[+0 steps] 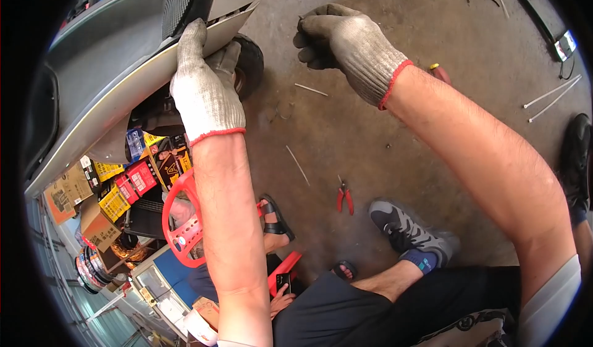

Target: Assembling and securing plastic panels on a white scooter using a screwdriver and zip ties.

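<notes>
My left hand (207,87), in a knitted work glove with a red cuff, grips the cream edge of a vehicle's body panel (111,94). The thumb lies over the edge and the fingers reach beneath it, partly hidden. Below the panel, a black wheel (250,66) shows behind these fingers. To the right, apart from the vehicle, my gloved right hand (346,38) is raised above the floor with its fingers curled and pressed together. Whatever its fingertips hold, if anything, is too small to make out.
On the concrete floor lie red-handled pliers (344,199), white cable ties (553,97), thin strips and a red-and-yellow handle (440,73) partly behind my right forearm. A person's hand (282,301) holds a phone beside a red chair (183,223). Stacked cartons (99,223) stand at left.
</notes>
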A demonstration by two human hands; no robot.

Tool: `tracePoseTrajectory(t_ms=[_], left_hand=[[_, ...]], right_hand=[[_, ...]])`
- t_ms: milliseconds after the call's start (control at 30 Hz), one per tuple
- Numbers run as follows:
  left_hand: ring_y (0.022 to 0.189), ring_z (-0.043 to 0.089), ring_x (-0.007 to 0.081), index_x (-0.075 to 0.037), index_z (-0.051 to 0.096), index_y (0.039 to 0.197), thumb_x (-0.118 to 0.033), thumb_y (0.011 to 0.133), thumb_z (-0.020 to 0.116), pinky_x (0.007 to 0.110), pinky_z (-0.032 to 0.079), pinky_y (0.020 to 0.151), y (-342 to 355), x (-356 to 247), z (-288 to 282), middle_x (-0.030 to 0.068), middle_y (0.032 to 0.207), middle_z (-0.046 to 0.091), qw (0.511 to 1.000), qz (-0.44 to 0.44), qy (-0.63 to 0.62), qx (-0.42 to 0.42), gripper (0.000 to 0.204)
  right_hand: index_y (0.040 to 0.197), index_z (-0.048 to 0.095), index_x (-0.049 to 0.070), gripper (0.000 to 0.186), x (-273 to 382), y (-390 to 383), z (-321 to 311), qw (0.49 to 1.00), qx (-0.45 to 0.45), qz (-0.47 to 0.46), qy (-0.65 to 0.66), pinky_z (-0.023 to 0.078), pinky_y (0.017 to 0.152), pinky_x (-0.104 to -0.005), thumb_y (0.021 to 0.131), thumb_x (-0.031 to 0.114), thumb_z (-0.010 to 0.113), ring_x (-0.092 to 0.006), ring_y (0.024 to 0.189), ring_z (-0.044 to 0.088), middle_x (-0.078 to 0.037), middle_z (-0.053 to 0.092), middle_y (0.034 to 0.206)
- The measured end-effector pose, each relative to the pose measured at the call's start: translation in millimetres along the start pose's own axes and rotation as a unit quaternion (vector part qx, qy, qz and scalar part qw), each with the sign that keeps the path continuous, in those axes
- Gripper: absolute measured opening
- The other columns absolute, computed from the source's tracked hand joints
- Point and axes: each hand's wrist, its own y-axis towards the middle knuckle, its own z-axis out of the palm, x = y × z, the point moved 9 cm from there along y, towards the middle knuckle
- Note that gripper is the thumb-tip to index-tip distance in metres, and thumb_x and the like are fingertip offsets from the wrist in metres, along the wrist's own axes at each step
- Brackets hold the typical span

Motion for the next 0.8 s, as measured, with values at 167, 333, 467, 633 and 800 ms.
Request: tracePoseTrajectory(t_ms=[167, 333, 467, 633, 800], left_hand=[[0.122, 0.060, 0.0420, 0.004, 0.049, 0.134, -0.023, 0.089, 0.078, 0.052, 0.054, 0.100, -1.9, 5.3, -5.3, 0.0243, 0.132, 0.056, 1.000, -0.008, 0.017, 0.003, 0.061], [0.113, 0.065, 0.0403, 0.001, 0.054, 0.129, -0.029, 0.094, 0.072, 0.050, 0.056, 0.094, 3.3, 1.7, -3.4, 0.0218, 0.126, 0.061, 0.999, 0.015, 0.048, 0.019, 0.050], [0.120, 0.061, 0.0381, 0.001, 0.056, 0.127, -0.028, 0.094, 0.072, 0.056, 0.053, 0.100, -2.0, -3.5, 3.2, 0.0213, 0.131, 0.061, 0.997, 0.024, 0.052, 0.045, 0.047], [0.128, 0.056, 0.0444, 0.002, 0.048, 0.137, -0.030, 0.094, 0.070, 0.060, 0.049, 0.107, -2.3, -2.0, 10.4, 0.0268, 0.139, 0.054, 0.996, 0.004, 0.073, 0.060, 0.058], [0.133, 0.052, 0.0445, 0.001, 0.047, 0.140, -0.031, 0.092, 0.071, 0.061, 0.049, 0.107, -6.8, -0.8, 15.1, 0.0262, 0.145, 0.050, 0.995, 0.020, 0.078, 0.052, 0.062]], right_hand=[[0.105, 0.067, 0.001, 0.024, 0.6, -1.8, -8.0, 0.996, 0.037, 0.011, -0.084, 0.055, 0.076, -0.0310, 0.102, 0.022, 0.056, -0.0162, 0.078, 0.066, -0.007, 0.070, 0.090], [0.102, 0.068, -0.002, 0.027, 21.7, -10.4, -55.5, 0.959, 0.043, -0.029, -0.278, 0.056, 0.074, -0.0325, 0.097, 0.023, 0.056, -0.0162, 0.075, 0.066, -0.008, 0.069, 0.086], [0.106, 0.067, 0.003, 0.027, 58.1, -26.2, -105.9, 0.918, -0.010, -0.030, -0.396, 0.056, 0.078, -0.0309, 0.104, 0.025, 0.053, -0.0131, 0.081, 0.065, -0.005, 0.067, 0.089], [0.105, 0.066, -0.004, 0.024, 116.1, -49.5, -146.8, 0.899, -0.026, -0.008, -0.436, 0.058, 0.079, -0.0335, 0.101, 0.018, 0.058, -0.0175, 0.084, 0.068, -0.010, 0.070, 0.091], [0.105, 0.065, -0.004, 0.023, 122.5, -53.2, -164.3, 0.887, -0.022, -0.045, -0.458, 0.058, 0.079, -0.0337, 0.100, 0.017, 0.059, -0.0176, 0.084, 0.067, -0.010, 0.070, 0.092]])
